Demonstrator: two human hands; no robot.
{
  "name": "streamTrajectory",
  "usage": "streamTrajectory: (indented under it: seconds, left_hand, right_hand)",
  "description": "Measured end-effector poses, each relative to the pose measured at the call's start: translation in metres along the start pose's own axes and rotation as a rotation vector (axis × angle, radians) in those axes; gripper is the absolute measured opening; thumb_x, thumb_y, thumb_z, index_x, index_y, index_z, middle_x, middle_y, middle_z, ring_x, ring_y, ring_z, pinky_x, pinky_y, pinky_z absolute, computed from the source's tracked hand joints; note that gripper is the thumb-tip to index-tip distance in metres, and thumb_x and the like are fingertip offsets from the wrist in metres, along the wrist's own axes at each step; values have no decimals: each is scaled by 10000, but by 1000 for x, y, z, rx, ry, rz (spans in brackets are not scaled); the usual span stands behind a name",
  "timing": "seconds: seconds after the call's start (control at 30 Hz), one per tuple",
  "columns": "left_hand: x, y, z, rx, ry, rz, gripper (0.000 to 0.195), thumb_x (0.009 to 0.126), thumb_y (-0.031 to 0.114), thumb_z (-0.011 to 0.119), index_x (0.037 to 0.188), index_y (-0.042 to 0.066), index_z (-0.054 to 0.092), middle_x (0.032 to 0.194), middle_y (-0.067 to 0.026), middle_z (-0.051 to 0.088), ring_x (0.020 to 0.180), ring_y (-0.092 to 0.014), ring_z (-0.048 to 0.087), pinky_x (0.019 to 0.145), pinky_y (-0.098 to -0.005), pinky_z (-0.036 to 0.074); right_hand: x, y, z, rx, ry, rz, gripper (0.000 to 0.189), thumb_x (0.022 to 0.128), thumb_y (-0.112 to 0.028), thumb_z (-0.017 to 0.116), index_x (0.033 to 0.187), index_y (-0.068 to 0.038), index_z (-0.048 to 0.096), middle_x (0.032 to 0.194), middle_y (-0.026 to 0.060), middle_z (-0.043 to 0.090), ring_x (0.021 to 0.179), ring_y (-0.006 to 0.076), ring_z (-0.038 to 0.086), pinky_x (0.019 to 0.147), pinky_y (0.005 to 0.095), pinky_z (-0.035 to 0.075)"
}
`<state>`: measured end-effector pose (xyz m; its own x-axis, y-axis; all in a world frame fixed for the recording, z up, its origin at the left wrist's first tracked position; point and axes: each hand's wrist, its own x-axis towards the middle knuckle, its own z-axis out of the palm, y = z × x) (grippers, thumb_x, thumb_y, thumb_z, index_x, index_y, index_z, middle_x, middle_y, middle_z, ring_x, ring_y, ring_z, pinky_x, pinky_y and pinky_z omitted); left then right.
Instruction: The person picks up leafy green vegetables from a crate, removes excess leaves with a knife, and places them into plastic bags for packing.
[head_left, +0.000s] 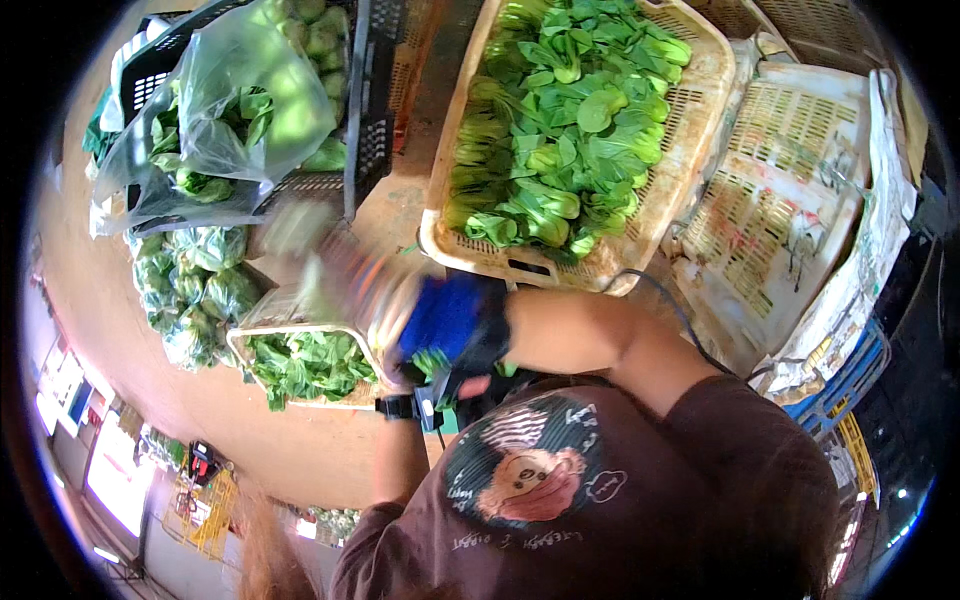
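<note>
My right hand (364, 281), in what looks like a striped glove, is strongly blurred. A blue and black band covers the wrist. Around its fingers is a pale blur (296, 232), and I cannot tell whether they hold anything. My left hand (396, 371) is mostly hidden behind the right wrist; a black watch (397, 407) sits on that arm. Beside the hands, a small basket (234, 343) holds leafy greens (311, 364). Ahead stands a large cream plastic crate (705, 112) with rows of bok choy (562, 142). Some green leaves (430, 364) show beside the left hand.
A black crate (367, 112) at upper left carries a clear plastic bag (225, 90) of greens. Several bagged vegetables (199, 292) are piled below it. A dirty whitish crate (780, 187) lies at right, with a dark cable (679, 307) near it. A yellow trolley (202, 517) stands far off.
</note>
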<state>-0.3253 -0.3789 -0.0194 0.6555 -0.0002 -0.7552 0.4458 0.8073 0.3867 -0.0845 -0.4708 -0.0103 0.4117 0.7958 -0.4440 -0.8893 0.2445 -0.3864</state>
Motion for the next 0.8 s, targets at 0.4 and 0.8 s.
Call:
streamTrajectory:
  seconds: [0.4,0.8]
  left_hand:
    - [-11,-27,-13,-6,188,4,828,738,516,627,1369,85,309,1328,-132,421,1179,-330,445,989,-504,366]
    - [52,14,79,435,-82,-104,727,578,250,720,1212,33,439,1065,-79,561,963,-197,567,857,-321,465]
  right_hand:
    - [-77,18,-279,-1601,797,720,487,812,-199,532,1276,-105,418,1277,208,438,1159,337,461,955,404,405]
    - [-123,25,-264,-2037,555,591,531,706,-224,696,1191,-173,486,1423,125,265,1301,359,250,945,514,359]
